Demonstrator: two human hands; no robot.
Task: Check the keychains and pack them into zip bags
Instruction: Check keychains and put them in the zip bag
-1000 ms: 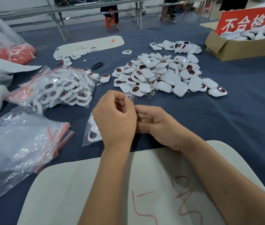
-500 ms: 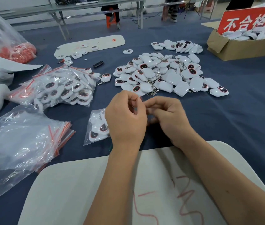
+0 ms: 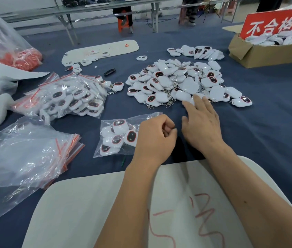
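Left grip [image 3: 157, 138] curled, contents hidden | right grip [image 3: 201, 120] flat, fingertips blurred at keychain pile [image 3: 175, 81]

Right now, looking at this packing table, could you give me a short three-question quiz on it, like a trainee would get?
1. True or false: the right hand reaches with straight fingers toward the loose keychain pile.
2. The small filled zip bag lies on which side of the left hand: A left, B right?
3. What colour is the sign behind the cardboard box?

Key: 1 true; 2 A; 3 red.
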